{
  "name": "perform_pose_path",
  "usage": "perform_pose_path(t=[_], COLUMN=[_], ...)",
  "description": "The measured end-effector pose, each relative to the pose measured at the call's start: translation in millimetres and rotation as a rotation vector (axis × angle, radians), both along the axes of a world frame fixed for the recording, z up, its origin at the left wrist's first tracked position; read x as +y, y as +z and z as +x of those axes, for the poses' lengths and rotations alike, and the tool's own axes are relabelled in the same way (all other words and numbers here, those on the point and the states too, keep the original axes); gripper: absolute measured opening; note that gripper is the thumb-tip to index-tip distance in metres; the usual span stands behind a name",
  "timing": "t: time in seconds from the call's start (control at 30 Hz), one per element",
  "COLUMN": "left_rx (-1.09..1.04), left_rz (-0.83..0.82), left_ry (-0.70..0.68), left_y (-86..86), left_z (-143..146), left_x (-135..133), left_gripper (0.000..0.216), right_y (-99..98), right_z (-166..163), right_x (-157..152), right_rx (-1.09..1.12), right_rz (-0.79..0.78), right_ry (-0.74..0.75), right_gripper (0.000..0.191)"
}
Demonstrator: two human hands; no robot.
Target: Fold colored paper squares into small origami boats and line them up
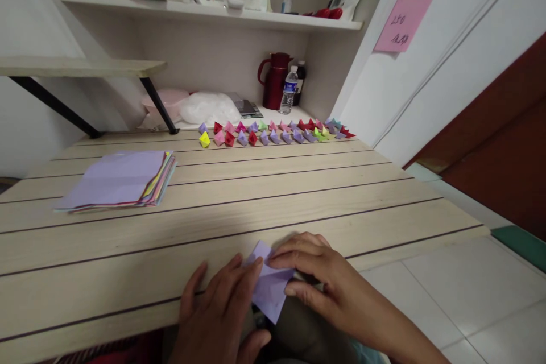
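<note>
A small folded sheet of purple origami paper (273,287) lies at the table's near edge, with its lower corner sticking out past it. My right hand (313,270) has the paper's right side between thumb and fingers. My left hand (226,301) rests at its left side, fingers stretched and apart, the index fingertip touching the paper. Its thumb is away from the sheet, below. Further back at the left lies a stack of coloured paper (117,179) with a purple sheet on top.
Two rows of small folded paper pieces (275,137) in several colours line the table's (239,193) back edge. Behind them stand a red jug (275,82) and a water bottle (288,94). A black-legged raised shelf (85,67) is at the left.
</note>
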State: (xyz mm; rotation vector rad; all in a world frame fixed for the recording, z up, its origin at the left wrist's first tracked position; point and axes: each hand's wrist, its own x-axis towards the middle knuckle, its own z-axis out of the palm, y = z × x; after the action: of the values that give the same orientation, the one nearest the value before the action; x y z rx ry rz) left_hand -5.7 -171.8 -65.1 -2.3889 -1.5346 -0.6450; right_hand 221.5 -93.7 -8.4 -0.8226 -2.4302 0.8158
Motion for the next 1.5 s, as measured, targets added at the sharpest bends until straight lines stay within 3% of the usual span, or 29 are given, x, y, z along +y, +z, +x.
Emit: perform_pose_path(t=[0.13, 0.3, 0.5, 0.63, 0.83, 1.07, 1.33, 1.5], left_rx=[0.116, 0.107, 0.036, -0.153, -0.376, -0.271, -0.211, -0.1], left_rz=[0.079, 0.185, 0.06, 0.021, 0.029, 0.125, 0.291, 0.456], left_ry=[-0.039, -0.091, -0.064, -0.002, 0.101, 0.068, 0.167, 0.114], left_y=[9.9, 27.9, 38.3, 34.3, 26.2, 30.4, 12.6, -0.3], left_z=[-2, 2, -3, 0, 5, 12, 2, 8], left_x=[8, 16, 22, 31, 43, 45, 28, 11], left_gripper=[0.053, 0.042, 0.04, 0.04, 0.025, 0.022, 0.033, 0.029], right_y=[-0.1, -5.4, -12.3, -16.7, -19.9, -25.3, -30.6, -29.5], right_z=[-3, -9, -17, -21, -26, -32, -35, -36], right_x=[-2, -3, -9, -9, -9, -6, -4, -3], right_rx=[-0.014, 0.018, 0.044, 0.025, -0.019, -0.084, -0.116, -0.116], right_rz=[0.033, 0.081, 0.077, 0.11, 0.229, 0.303, 0.35, 0.352], right_ry=[-0.04, -0.112, -0.294, -0.356, -0.434, -0.49, -0.515, -0.508], right_gripper=[0.027, 0.016, 0.01, 0.008, 0.003, 0.006, 0.01, 0.01])
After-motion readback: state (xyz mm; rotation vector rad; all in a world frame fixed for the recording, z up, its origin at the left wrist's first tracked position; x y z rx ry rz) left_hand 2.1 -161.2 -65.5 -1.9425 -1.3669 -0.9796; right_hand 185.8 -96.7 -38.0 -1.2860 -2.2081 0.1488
